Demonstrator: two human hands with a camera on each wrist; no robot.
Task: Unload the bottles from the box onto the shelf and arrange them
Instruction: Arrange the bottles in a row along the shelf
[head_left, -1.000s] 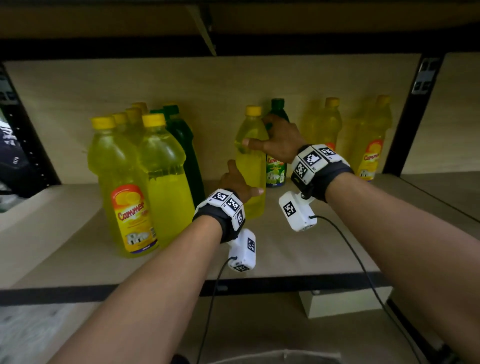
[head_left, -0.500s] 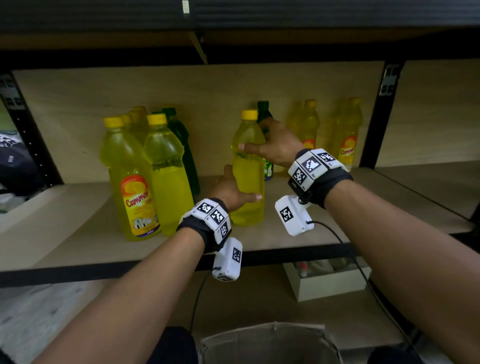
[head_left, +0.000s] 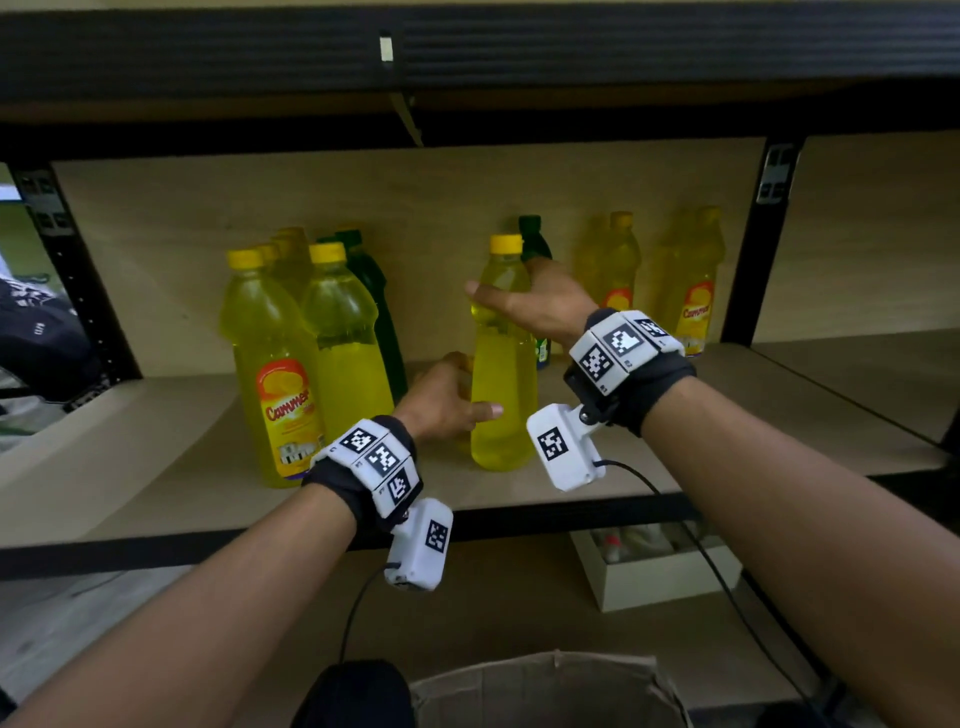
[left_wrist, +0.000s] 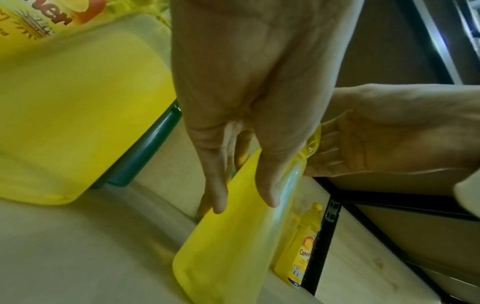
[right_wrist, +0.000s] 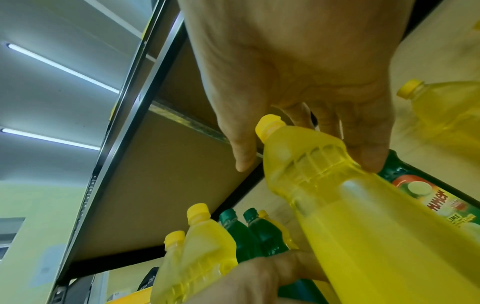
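Nearest, at the bottom edge of the head view: an open cardboard box (head_left: 550, 686) on the floor, below the shelf's front edge. Beyond it, under the shelf (head_left: 519, 483), a small white carton (head_left: 660, 571) holding small items too blurred to tell.

On the shelf, near its front edge and about midway along: a yellow bottle (head_left: 503, 384), upright, yellow-capped, label not visible. Left hand (head_left: 441, 400) wrapped round its lower body, thumb across the near face, fingers curled behind. Right hand (head_left: 540, 304) gripped round its shoulder just under the cap, thumb pointing left, fingers round the far side.

Toward the shelf's left end: a cluster of yellow bottles (head_left: 275, 364), the front one labelled in orange and red, standing tight against dark green bottles (head_left: 379, 312) behind.

Directly behind the held bottle, close to the back panel: one green bottle (head_left: 531, 234), lime label seen in the right wrist view, partly hidden by the right hand.

Farthest, toward the shelf's right end by the black upright: two more yellow labelled bottles (head_left: 696, 280), side by side against the back panel.
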